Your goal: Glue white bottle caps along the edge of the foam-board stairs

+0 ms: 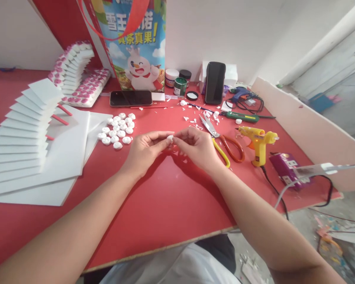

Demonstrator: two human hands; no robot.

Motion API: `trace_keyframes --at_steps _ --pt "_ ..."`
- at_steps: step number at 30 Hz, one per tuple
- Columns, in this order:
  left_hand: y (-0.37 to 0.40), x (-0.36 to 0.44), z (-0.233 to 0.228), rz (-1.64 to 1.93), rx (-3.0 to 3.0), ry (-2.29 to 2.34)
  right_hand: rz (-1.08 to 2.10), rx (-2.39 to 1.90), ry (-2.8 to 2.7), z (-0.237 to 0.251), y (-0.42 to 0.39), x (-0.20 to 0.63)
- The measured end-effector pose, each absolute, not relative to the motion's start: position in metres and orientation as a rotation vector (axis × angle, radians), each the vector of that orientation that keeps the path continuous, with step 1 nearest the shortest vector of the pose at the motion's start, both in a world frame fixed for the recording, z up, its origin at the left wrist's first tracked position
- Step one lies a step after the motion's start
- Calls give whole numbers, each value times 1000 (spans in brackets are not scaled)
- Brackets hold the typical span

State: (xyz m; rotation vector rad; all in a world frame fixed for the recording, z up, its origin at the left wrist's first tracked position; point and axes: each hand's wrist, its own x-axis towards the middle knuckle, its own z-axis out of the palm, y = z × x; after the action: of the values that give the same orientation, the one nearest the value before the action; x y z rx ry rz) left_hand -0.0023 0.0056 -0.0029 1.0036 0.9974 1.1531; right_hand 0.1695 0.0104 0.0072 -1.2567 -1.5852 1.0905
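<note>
My left hand [146,152] and my right hand [197,148] meet over the middle of the red table [154,205]. Together their fingertips pinch a small white rolled foam piece [169,138]. Left of my hands lies a cluster of several similar white rolled pieces [117,128]. Small white scraps [195,118] are scattered just beyond my right hand.
Scissors with red and yellow handles [225,144] and a yellow glue gun [258,142] lie to the right. White foam sheets and a stepped foam stack [26,130] fill the left. Two phones [131,98] [214,82], paint jars [180,86], a printed bag [136,43] and a purple power strip [286,169] stand around.
</note>
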Motion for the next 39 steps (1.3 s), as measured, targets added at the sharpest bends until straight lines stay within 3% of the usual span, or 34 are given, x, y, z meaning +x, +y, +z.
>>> trace_keyframes --at_steps 6,16,26,30,36,39 --pt "5 -2 0 1123 1058 1048 789 -1329 -1791 8 7 170" --pt "6 -5 -1 1080 958 1003 908 -1302 -1727 8 9 170" --pt "5 -2 2 1058 996 1021 531 -1342 -2002 10 7 172" --pt "6 -4 1 1040 966 978 643 -1379 -1908 10 8 171" --pt "7 -6 4 1010 891 957 1064 -1324 -1629 3 12 170" --pt "7 -6 5 1003 886 957 1085 -1352 -1645 9 13 171"
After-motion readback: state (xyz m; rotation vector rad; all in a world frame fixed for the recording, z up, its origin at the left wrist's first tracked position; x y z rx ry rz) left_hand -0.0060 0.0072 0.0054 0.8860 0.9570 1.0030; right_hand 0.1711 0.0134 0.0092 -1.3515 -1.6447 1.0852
